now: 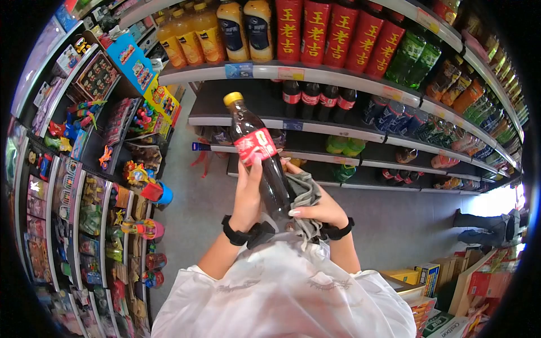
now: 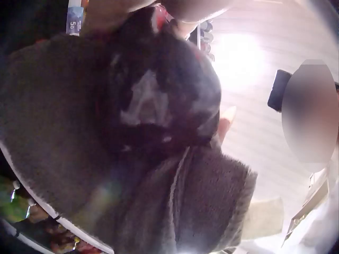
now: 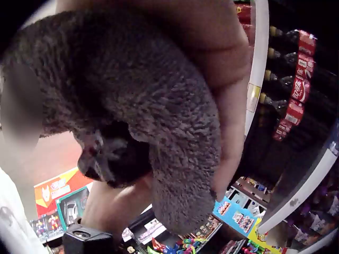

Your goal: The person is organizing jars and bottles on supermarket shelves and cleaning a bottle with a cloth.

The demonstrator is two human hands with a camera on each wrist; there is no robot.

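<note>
A cola bottle point(image 1: 275, 183) with a yellow cap and red label is held tilted in front of the chest, cap up and away. My left hand point(image 1: 246, 191) grips it around the label from the left. On the other side, my right hand point(image 1: 327, 209) holds a grey cloth point(image 1: 305, 196) against the lower part of the bottle, its thumb near the base. The left wrist view shows the dark bottle base point(image 2: 153, 100) up close, with cloth point(image 2: 206, 196) beside and below it. In the right wrist view, fuzzy cloth point(image 3: 159, 90) wraps partly around the bottle base point(image 3: 114, 161).
Ahead stands a drinks shelf point(image 1: 256, 72) with red bottles above and cola bottles point(image 1: 319, 100) below. Toy racks point(image 1: 79, 208) line the left side. Boxes point(image 1: 428, 279) are stacked at lower right, and another person's legs point(image 1: 484, 225) show at far right.
</note>
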